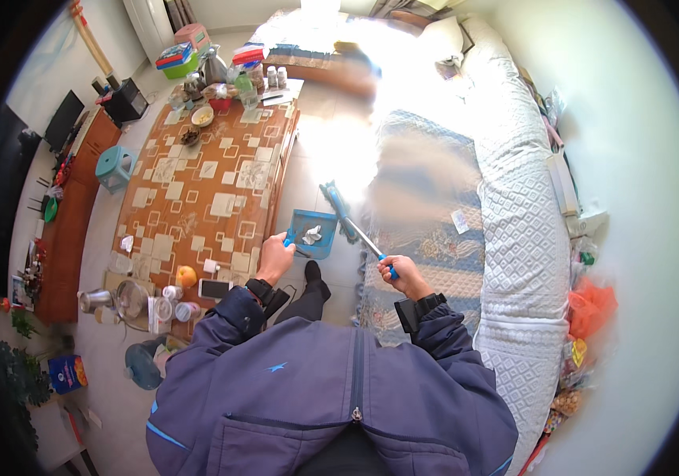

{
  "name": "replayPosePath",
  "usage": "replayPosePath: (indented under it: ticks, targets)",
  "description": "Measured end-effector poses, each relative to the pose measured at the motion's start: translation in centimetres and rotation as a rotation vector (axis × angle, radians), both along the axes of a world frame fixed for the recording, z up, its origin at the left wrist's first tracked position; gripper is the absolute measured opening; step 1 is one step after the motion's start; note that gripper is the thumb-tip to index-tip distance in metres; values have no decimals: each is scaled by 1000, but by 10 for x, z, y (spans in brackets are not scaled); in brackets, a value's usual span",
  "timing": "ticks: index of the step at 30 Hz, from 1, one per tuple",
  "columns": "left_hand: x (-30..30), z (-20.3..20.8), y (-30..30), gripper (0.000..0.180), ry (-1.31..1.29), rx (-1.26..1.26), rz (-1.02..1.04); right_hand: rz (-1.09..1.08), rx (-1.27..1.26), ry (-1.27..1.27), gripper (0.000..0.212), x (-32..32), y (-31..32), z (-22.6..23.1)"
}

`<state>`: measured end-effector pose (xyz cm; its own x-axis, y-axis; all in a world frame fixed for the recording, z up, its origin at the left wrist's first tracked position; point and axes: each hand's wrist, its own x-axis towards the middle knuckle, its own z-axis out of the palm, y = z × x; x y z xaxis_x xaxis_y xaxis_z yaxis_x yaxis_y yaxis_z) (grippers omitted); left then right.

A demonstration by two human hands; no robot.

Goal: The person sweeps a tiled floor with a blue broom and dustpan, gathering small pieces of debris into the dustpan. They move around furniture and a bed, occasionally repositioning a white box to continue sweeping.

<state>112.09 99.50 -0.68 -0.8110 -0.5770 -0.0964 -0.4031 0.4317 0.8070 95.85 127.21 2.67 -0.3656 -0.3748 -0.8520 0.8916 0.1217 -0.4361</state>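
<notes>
My left hand is closed round the blue handle of a dustpan, which rests low over the tiled floor beside the table. A crumpled white tissue lies inside the pan. In my right hand I grip the blue-ended handle of a small brush. Its long blue head with dark bristles is just right of the dustpan, slanting away from me, near the pan's right edge. Whether the bristles touch the floor I cannot tell.
Left stands a table with a brown patterned cover, bearing a phone, an orange fruit, jars and bottles. Right is a sofa under a white quilted cover, with a blue patterned cloth beside it. My foot is near the dustpan.
</notes>
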Motion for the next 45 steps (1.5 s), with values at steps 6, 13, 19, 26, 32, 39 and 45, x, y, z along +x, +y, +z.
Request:
replayPosePath:
  ticks: [6,13,19,26,32,39,45]
  targets:
    - [-127,1,-70,19,-6,48,16,54,-37,62,9,-141,-85,34]
    - [-242,-10,-121,25,-2,59,56,257,85,253,9,-265,-150,10]
    - [-306,-35,-146,35,-148,217,125,468,84,429,13,-437,-235,-74]
    - [-368,-37,-149,38,-213,268,328,1578,491,1398,6,-611,-355,-272]
    - [-387,-47,-145,41,-257,247,408,1863,596,1467,14,-648,-407,-386]
    - [-362,-52,-148,40,-217,277,441,1594,736,1246,19,-543,-322,-401]
    - [-323,-61,-151,42,-238,308,371,1901,142,1027,25,-472,-225,-305]
